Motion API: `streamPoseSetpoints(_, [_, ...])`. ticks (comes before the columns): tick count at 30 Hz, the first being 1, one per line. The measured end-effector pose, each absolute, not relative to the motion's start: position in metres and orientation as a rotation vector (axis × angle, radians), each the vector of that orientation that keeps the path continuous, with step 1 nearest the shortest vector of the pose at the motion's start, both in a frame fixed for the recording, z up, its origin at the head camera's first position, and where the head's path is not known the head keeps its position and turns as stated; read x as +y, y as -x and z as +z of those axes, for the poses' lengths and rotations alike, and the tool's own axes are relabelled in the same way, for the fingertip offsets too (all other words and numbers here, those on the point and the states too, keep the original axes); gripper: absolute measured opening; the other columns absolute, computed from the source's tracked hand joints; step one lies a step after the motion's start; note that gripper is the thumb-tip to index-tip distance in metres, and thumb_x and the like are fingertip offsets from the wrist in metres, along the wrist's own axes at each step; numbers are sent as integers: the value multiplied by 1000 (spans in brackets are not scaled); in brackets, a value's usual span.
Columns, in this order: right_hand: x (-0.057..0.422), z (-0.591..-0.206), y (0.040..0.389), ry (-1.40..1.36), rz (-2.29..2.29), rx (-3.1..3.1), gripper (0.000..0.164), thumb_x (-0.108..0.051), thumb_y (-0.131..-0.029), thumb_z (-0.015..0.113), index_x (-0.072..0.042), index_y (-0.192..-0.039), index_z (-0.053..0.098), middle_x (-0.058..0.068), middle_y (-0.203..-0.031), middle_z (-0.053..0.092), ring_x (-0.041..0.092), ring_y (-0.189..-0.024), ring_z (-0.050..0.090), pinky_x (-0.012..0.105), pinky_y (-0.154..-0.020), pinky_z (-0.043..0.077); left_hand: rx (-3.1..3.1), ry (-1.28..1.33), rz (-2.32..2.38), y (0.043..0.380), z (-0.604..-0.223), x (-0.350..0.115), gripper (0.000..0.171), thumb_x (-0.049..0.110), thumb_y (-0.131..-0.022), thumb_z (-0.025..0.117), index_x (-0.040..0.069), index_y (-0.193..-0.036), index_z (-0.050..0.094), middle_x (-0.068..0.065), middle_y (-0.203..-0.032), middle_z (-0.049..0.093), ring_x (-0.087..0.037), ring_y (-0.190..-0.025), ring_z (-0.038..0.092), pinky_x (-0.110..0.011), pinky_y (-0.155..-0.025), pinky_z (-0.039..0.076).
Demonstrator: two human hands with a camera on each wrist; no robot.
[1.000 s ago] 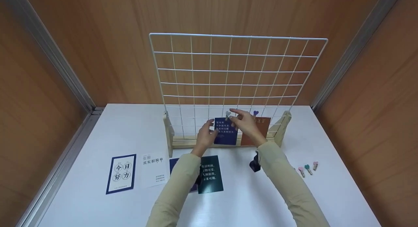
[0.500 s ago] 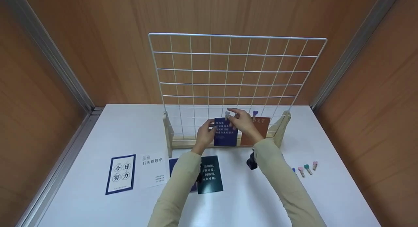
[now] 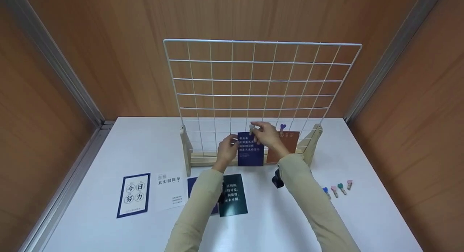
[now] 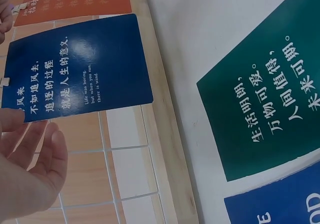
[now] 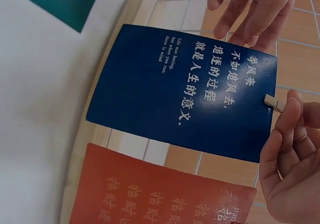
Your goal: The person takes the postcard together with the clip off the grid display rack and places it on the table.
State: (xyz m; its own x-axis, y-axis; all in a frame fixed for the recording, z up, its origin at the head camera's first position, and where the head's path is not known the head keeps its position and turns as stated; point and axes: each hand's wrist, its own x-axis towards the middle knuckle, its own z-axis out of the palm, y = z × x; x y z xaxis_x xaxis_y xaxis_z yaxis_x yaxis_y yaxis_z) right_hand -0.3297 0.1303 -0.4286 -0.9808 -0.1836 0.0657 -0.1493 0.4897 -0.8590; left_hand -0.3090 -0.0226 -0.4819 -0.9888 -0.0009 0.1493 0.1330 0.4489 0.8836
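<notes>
A dark blue card with white lettering stands in front of the white wire grid, its lower edge over the wooden base. My right hand pinches a small wooden clothespin that sits on the card's top edge. At the card's left edge is my left hand; its thumb overlaps the card's front in the left wrist view, the fingers partly behind. To the right, an orange card hangs under a purple heart clothespin.
On the white table lie a white card with a blue border, a plain white card, a green card and another blue card, partly under my left sleeve. Several heart clothespins lie at the right.
The blue card's lower edge has come down and forward a little. My right hand and forearm have shifted slightly left, uncovering a blue heart clothespin. The left hand stays at the card's edge.
</notes>
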Motion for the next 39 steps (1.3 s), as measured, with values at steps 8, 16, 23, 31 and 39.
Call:
streamPoseSetpoints(8, [128, -429, 332, 308, -1499, 2764, 29, -16, -90, 51, -2, -115, 57, 20, -64, 59, 37, -58, 56, 20, -41, 39, -2583, 73, -1487, 309, -480, -21, 15, 5, -85, 53, 1, -97, 61, -8, -84, 62, -18, -74, 59, -31, -64, 47])
streamPoseSetpoints(16, [127, -432, 333, 280, -1472, 2877, 21, -13, -87, 55, -3, -104, 64, 11, -56, 57, 19, -46, 52, 22, -43, 40, -2579, 45, -1441, 310, -478, -21, 14, 5, -84, 54, 0, -94, 62, -9, -85, 63, -20, -78, 59, -32, -70, 46])
streamPoseSetpoints(23, [125, -433, 335, 226, -1406, 2956, 21, -19, -87, 57, -9, -102, 66, 3, -56, 56, 12, -45, 47, 25, -44, 36, -2596, 33, -1366, 312, -477, -21, 10, 6, -84, 56, 1, -89, 64, -8, -82, 63, -18, -75, 59, -33, -67, 46])
streamPoseSetpoints(31, [125, -436, 334, 235, -1445, 2982, 17, -17, -85, 60, -9, -96, 69, 3, -81, 64, 15, -63, 50, 31, -60, 41, -2596, 29, -1362, 312, -478, -22, 10, 8, -83, 58, 2, -88, 64, -6, -78, 63, -17, -70, 59, -32, -64, 46])
streamPoseSetpoints(39, [124, -438, 336, 240, -1583, 2940, 16, -13, -83, 62, -4, -93, 69, 6, -85, 65, 14, -66, 51, 31, -63, 42, -2595, 41, -1364, 311, -479, -24, 9, 6, -84, 58, 1, -87, 64, -7, -77, 63, -18, -69, 59, -31, -63, 46])
